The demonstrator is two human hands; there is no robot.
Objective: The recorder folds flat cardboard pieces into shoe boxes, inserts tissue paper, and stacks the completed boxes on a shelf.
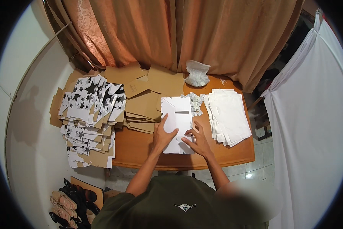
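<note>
A white folded paper bag [176, 114] lies flat on the wooden table [137, 147] in front of me. My left hand [162, 134] presses flat on its lower left part, fingers spread. At the bag's lower right edge my right hand [197, 140] pinches a fold with the fingertips. Both forearms come in from the lower edge.
A stack of white paper sheets [228, 114] lies to the right. Star-printed cardboard pieces [91, 114] are piled at the left, brown cardboard blanks [148, 95] behind. A white plastic bag [196, 73] and small paper bits [196, 102] sit at the back. Curtains hang behind; shoes [70, 202] lie on the floor.
</note>
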